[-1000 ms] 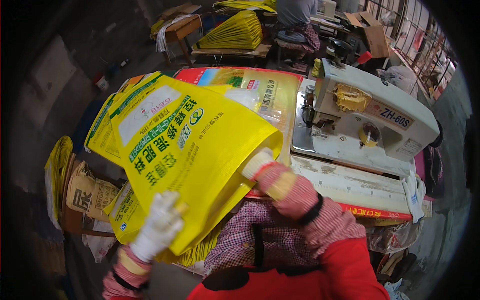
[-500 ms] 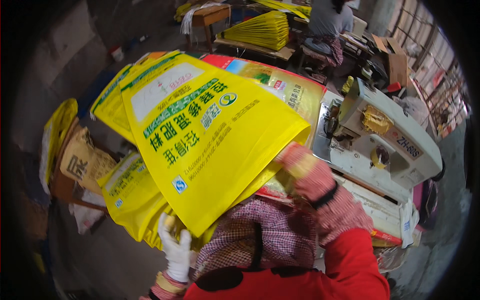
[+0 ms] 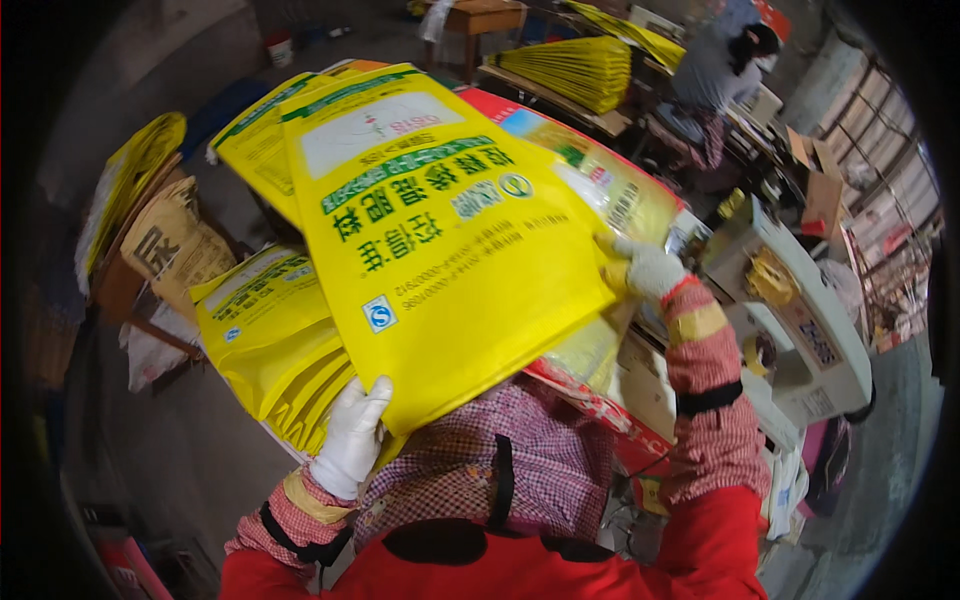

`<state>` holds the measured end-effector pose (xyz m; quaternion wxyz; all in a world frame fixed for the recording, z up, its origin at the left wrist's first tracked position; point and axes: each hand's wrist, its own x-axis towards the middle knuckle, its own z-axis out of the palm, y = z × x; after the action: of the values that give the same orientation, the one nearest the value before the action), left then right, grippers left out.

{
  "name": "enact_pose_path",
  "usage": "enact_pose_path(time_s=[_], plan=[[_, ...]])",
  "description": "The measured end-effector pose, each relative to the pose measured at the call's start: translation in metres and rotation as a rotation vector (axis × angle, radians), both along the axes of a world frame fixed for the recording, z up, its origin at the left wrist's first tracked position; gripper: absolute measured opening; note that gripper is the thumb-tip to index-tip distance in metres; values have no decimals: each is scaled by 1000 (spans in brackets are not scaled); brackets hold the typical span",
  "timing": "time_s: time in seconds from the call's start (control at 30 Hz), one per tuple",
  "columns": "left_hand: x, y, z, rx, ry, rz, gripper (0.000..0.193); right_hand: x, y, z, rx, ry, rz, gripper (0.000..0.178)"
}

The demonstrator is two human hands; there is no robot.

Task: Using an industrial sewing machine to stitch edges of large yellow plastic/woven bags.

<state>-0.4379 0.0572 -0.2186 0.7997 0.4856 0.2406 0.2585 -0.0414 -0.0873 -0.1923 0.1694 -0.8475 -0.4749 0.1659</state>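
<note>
A large flat yellow printed sack [image 3: 440, 300] lies slanting in front of me, a white panel near its far end. White-gloved, my left hand [image 3: 352, 430] closes on its near left corner, thumb on top. At the right edge, my right hand [image 3: 648, 270], also in a white glove, has its fingers closed on the sack's border. Below and to the left is a fanned stack of yellow sacks [image 3: 270, 350]. Another yellow sack [image 3: 262, 150] shows behind the held one. Under it lies a red-edged printed sheet [image 3: 640, 190], partly covered.
A grey-white sewing machine [image 3: 815, 335] stands on the right. At left, a wooden chair carries a tan sack [image 3: 175, 245] and folded yellow sacks [image 3: 130, 200]. Farther back are a bench with a yellow sack pile [image 3: 575, 75], a wooden stool [image 3: 485, 18] and a seated co-worker [image 3: 715, 75].
My left hand has moved up onto the sack's near corner and taken hold. My right hand has shifted up and right along the edge. The view has turned somewhat.
</note>
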Motion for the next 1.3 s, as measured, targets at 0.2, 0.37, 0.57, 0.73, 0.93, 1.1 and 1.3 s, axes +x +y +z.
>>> enact_pose_path(time_s=[0.2, 0.37, 0.57, 0.73, 0.93, 1.1, 1.3], plan=[[-4, 50, 75, 587, 214, 17, 30, -37, 39, -33, -53, 166, -31, 52], [-49, 164, 105, 886, 263, 308, 23, -129, 171, -22, 104, -39, -113, 39], [-150, 153, 15, 430, 470, 436, 31, -220, 257, -20, 21, -163, -48, 29], [-205, 104, -57, -85, 815, 149, 31, -282, 262, -43, 60, -299, 193, 22], [-204, 73, -85, -480, 688, -55, 24, -280, 255, -211, -259, -313, 121, 25], [-174, 76, -54, -298, 726, -57, 24, -256, 254, -218, -109, -57, 193, 25], [-170, 88, -79, -17, 884, -104, 33, -256, 240, -202, 80, 29, 261, 25]])
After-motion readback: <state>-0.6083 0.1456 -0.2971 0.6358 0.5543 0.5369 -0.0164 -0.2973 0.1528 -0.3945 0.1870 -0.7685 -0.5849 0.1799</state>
